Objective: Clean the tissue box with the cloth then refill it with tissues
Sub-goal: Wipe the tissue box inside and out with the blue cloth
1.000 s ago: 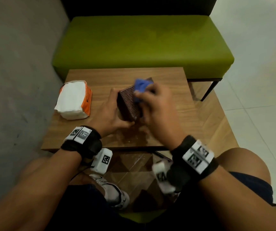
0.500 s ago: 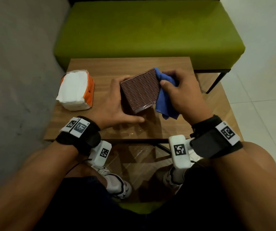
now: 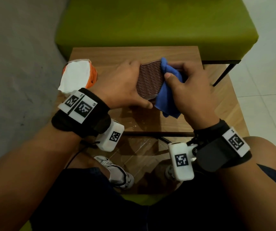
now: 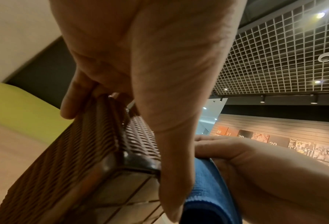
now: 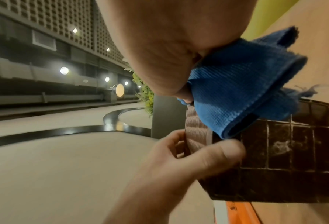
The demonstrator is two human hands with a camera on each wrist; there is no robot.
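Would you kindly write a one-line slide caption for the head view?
Left hand holds the woven tissue box on the table while the right hand wipes it with a blue cloth.

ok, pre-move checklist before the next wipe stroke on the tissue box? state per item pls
1. Left hand grips the tissue box, thumb along its near edge: ok.
2. Right hand holds the blue cloth bunched: ok.
3. Cloth touching the box's right side: ok.
4. Box tipped on its side on the table, gridded underside exposed: ok.
5. Underside clean: not ok, pale smudges show in the right wrist view.
6. Tissue pack within reach on the table's left: ok.
7. Box empty for refill: cannot tell.
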